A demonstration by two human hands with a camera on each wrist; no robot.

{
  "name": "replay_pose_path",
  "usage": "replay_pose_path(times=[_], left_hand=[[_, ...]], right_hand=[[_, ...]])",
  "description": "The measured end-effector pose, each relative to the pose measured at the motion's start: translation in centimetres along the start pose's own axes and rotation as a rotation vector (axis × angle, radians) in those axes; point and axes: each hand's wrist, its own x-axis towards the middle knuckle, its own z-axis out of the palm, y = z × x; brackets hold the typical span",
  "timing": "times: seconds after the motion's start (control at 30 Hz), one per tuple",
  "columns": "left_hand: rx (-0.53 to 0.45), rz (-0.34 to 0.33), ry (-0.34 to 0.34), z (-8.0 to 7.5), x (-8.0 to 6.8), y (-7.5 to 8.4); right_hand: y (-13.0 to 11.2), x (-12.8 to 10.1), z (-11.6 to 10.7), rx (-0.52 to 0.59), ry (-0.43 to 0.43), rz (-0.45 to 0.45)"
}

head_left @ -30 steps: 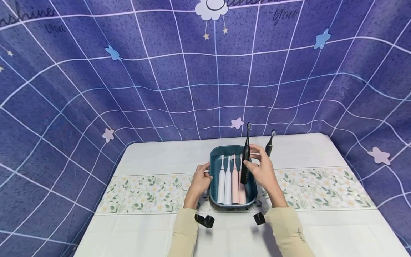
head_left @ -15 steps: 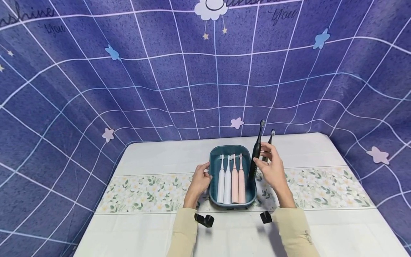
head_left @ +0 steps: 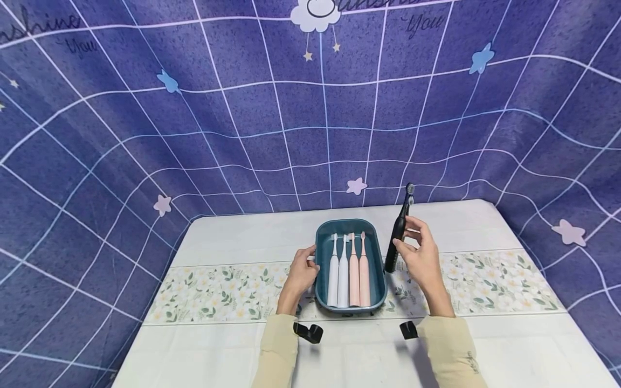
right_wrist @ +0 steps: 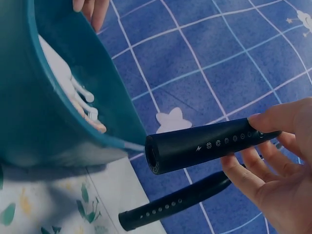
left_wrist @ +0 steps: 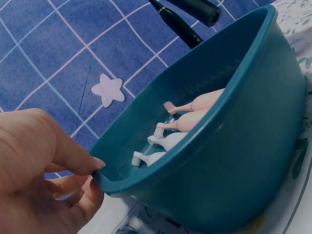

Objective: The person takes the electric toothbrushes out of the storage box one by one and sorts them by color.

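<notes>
A teal plastic basin point(head_left: 375, 258) sits mid-table, with two white electric toothbrushes point(head_left: 338, 280) and two pink electric toothbrushes point(head_left: 359, 280) lying side by side in it, heads toward the back. My left hand point(head_left: 302, 275) pinches the basin's left rim, thumb over the inner edge in the left wrist view. Just beyond the basin's right side, my right hand point(head_left: 422, 256) holds a black electric toothbrush point(right_wrist: 200, 146) by its upper handle, head up. A second black electric toothbrush point(right_wrist: 170, 202) stands behind the held one, mostly hidden by it and the hand in the head view.
The white table point(head_left: 218, 350) has a floral band point(head_left: 213, 291) running across it under the basin. A purple-blue gridded curtain point(head_left: 242, 134) with stars hangs along the back and both sides. Each sleeve cuff carries a black wrist mount.
My right hand has carried the black toothbrush rightward from over the basin to outside its right rim, uncovering the right pink toothbrush. My left hand stays on the rim.
</notes>
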Motion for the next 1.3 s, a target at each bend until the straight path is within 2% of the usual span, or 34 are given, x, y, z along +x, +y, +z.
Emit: replay_pose_path(times=[0.13, 0.4, 0.6, 0.9, 1.1, 1.3], left_hand=[[-0.001, 0.003, 0.000, 0.0, 0.0, 0.0], [-0.005, 0.013, 0.011, 0.1, 0.1, 0.0], [0.003, 0.006, 0.010, 0.0, 0.1, 0.0], [0.017, 0.006, 0.012, 0.0, 0.0, -0.1], [0.013, 0.004, 0.017, 0.0, 0.1, -0.1], [0.008, 0.010, 0.018, 0.1, 0.1, -0.2]], right_hand=[[0.3, 0.0, -0.4, 0.006, 0.028, 0.012], [-1.5, -0.9, -0.9, -0.034, 0.074, 0.027], [-0.6, -0.7, -1.2, -0.047, 0.098, -0.003], [0.7, 0.2, -1.5, -0.074, 0.146, -0.099], [1.5, 0.9, -1.7, -0.129, 0.180, -0.146], [4.4, 2.1, -2.0, -0.136, 0.218, -0.143]])
